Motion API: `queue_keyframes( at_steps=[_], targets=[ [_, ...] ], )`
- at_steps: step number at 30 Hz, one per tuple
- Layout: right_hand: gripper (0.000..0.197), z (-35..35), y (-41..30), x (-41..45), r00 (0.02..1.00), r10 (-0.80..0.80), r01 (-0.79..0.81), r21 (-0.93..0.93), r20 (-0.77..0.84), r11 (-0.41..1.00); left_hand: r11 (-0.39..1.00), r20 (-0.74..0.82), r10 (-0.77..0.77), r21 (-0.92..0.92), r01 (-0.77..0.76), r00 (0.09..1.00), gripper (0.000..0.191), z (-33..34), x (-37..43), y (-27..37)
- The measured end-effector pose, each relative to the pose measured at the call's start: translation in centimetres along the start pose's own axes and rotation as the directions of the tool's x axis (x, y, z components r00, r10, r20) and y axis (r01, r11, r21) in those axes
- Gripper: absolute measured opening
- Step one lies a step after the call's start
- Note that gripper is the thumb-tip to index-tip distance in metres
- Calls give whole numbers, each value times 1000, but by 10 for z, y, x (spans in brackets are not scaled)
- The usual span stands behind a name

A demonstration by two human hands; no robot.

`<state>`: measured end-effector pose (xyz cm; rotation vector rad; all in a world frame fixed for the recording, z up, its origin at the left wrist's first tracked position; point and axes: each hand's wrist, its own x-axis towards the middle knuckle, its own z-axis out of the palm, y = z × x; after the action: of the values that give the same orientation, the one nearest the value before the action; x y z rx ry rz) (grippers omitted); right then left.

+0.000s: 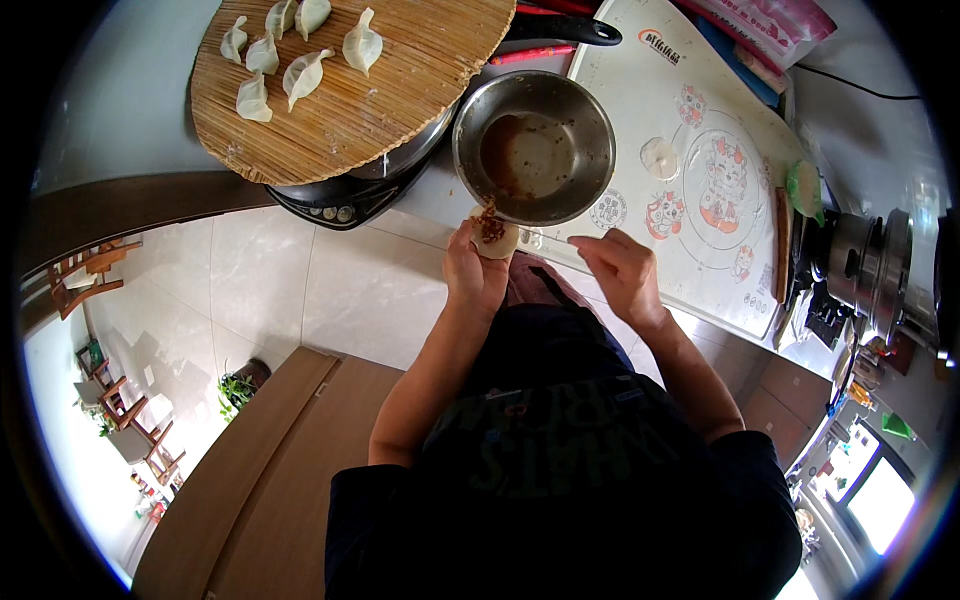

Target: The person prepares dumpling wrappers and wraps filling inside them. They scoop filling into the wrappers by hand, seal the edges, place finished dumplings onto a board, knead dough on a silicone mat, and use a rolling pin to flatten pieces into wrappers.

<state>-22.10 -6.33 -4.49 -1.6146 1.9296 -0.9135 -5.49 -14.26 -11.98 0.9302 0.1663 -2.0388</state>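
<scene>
A round dough wrapper (501,244) with brown filling on it lies on my left hand (475,274), close to the near rim of a metal bowl. My right hand (621,274) grips a thin metal utensil (546,238), whose shaft points left towards the wrapper; its tip cannot be made out. The steel bowl (600,139) has brown liquid and bits of filling at its bottom. Another wrapper (660,158) lies flat on the white printed mat (637,82). Several folded dumplings (304,78) sit apart on a round board of thin slats (405,97) at the upper left.
The slatted board rests over a black electric cooker (330,210). A black pan handle (562,28) and a red packet (532,54) lie behind the bowl. A wooden rolling pin (781,244) is along the mat's right side, near a stainless steel pot (862,262).
</scene>
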Motion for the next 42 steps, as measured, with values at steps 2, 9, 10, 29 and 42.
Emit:
queue_keyframes(
  at_steps=[2, 9, 10, 29, 42],
  targets=[
    [17, 3, 0, -4, 994, -110, 111, -92, 22, 990, 1000, 27, -11, -4, 11, 1000, 34, 0, 0, 0],
    [16, -9, -5, 2, 985, -172, 172, -151, 7, 974, 1000, 24, 4, 26, -5, 1000, 34, 1, 0, 3],
    [15, -11, -6, 6, 996, -86, 83, -118, -16, 990, 997, -3, 50, 54, -50, 999, 34, 3, 0, 3],
    [13, 22, 10, 45, 995, 92, -92, 1, 29, 996, 981, -51, 153, 125, -145, 987, 29, 1, 7, 6],
    [18, 20, -13, -4, 995, 69, -61, 116, -71, 991, 992, -52, 116, 59, -113, 992, 36, 7, -1, 6]
  ],
)
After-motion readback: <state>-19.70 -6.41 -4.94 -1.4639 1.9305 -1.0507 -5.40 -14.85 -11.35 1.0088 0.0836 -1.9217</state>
